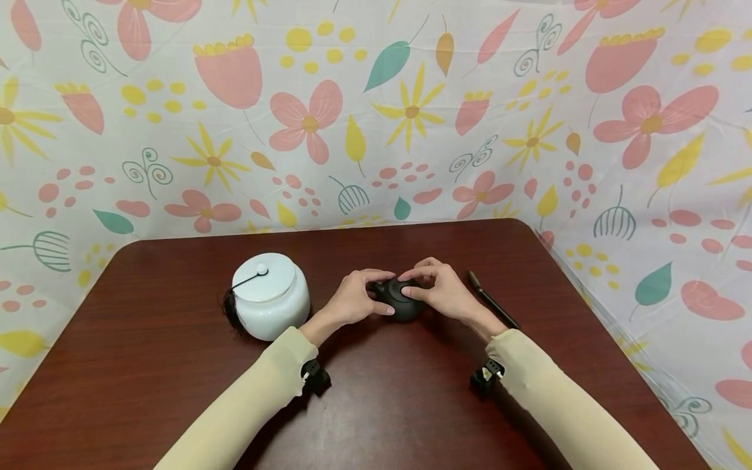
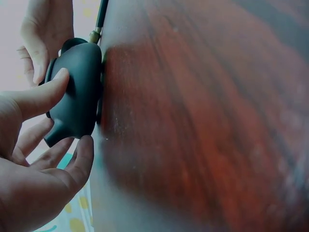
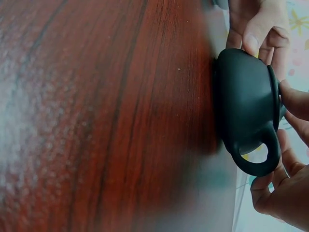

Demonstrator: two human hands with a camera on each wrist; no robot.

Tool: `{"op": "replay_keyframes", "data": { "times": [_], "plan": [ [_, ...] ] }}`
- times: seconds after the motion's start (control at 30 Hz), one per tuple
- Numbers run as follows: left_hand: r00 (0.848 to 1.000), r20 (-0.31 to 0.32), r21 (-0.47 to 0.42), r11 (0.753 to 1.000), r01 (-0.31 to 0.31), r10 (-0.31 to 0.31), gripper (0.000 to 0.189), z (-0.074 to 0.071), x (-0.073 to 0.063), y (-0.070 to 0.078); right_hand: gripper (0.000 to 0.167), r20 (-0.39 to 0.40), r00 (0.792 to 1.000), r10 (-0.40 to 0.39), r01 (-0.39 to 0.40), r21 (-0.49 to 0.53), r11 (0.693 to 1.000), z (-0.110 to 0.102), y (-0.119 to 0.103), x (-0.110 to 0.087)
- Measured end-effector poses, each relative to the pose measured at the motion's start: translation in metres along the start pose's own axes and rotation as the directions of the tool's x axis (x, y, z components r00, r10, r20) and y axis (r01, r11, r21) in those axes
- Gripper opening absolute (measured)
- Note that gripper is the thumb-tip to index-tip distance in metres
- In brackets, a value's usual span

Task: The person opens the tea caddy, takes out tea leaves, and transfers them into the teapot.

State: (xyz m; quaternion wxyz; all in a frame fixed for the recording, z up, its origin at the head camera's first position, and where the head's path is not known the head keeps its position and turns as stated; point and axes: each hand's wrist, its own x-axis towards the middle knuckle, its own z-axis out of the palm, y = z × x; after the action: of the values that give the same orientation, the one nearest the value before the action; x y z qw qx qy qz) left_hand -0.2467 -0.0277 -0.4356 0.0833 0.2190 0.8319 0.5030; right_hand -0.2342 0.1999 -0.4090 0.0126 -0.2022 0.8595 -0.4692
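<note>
A small black teapot [image 1: 407, 312] sits on the dark wooden table between the two hands. My left hand [image 1: 354, 299] holds it from the spout side, the thumb pressed to its body and the other fingers reaching round behind. In the left wrist view the short spout [image 2: 55, 136] points in between those fingers. My right hand [image 1: 444, 294] comes over the top from the other side and pinches at the lid [image 3: 274, 92] with thumb and fingertips. The ring handle [image 3: 263, 168] shows in the right wrist view, below the right thumb, with curled fingers beside it.
To the left stands a white lidded jar [image 1: 273, 307] with a black cord and tassel [image 1: 231, 309]. A dark brush [image 1: 492, 299] lies right of the right hand. Behind the table [image 1: 176, 365] hangs a flower-patterned cloth [image 1: 364, 130].
</note>
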Motion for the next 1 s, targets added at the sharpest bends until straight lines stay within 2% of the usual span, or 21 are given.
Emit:
{"op": "replay_keyframes", "data": {
  "times": [0.1, 0.3, 0.7, 1.0],
  "plan": [
    [1.0, 0.0, -0.002, 1.0, 0.007, -0.007, 0.068, 0.0004, -0.0006, 0.0014, 0.023, -0.004, 1.0, -0.003, 0.003, 0.006, 1.0, 0.0001, 0.0112, 0.0025],
    [1.0, -0.002, 0.004, 1.0, 0.01, -0.01, 0.068, 0.0002, -0.0015, 0.0027, 0.021, -0.003, 1.0, -0.005, 0.005, 0.01, 1.0, 0.0, 0.0147, 0.0036],
    [1.0, -0.001, 0.006, 1.0, 0.004, -0.004, 0.069, -0.0004, -0.0007, 0.0029, 0.015, -0.009, 1.0, -0.014, 0.014, -0.02, 1.0, -0.0009, 0.0126, 0.0048],
    [1.0, 0.001, 0.007, 1.0, 0.004, -0.004, 0.067, -0.0007, -0.0002, 0.0011, 0.017, -0.014, 1.0, -0.007, 0.007, -0.009, 1.0, -0.0059, 0.0062, 0.0033]
  ]
}}
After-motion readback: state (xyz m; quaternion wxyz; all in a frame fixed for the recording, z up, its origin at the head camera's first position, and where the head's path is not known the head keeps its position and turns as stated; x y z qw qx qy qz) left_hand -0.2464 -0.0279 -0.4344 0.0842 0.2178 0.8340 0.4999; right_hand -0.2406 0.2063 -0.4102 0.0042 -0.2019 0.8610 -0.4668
